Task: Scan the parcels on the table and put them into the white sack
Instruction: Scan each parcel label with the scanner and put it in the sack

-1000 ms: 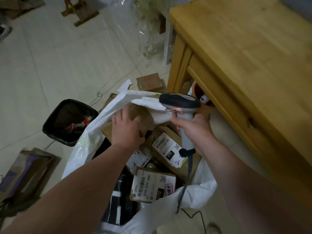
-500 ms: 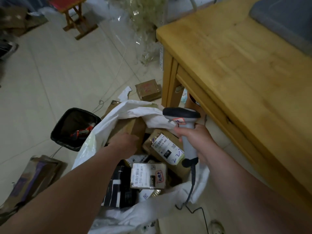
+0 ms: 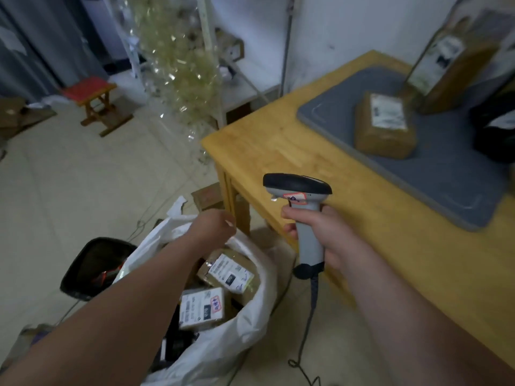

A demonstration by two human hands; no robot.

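Right hand (image 3: pixel 330 238) grips scanner (image 3: pixel 302 190) upright, presumably ready for the next read. Left hand (image 3: pixel 212 227) hovers above sack (image 3: pixel 245 324) at 7 o'clock, grip unclear. An unbagged parcel (image 3: pixel 384 126) lies on mat (image 3: pixel 446 176) at 2 o'clock.

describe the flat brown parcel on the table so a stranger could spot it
Find the wooden table on the right, then the grey mat on it. The parcel lies flat on that mat: brown, with a white label on top, unlike the tall box standing behind it.
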